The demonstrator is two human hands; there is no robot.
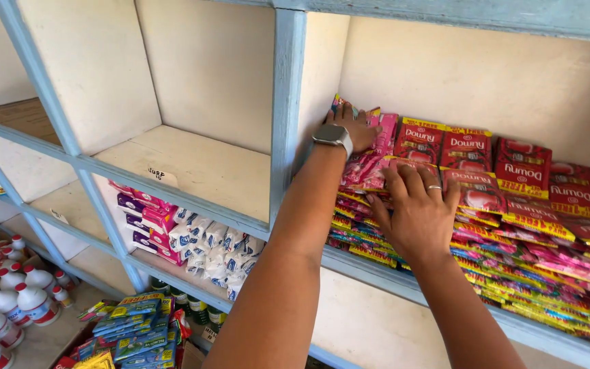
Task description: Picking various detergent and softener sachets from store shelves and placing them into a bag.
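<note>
Pink sachet strips point(370, 167) lie stacked at the left end of a blue-framed shelf point(370, 268). The left hand point(355, 124), smartwatch point(332, 135) on its wrist, reaches over their far edge, its grip hidden behind them. The right hand point(418, 212) presses flat, fingers spread, holding nothing. Red sachets point(500, 167) overlap to the right. Below left stand white bottles point(1, 301) with red caps.
</note>
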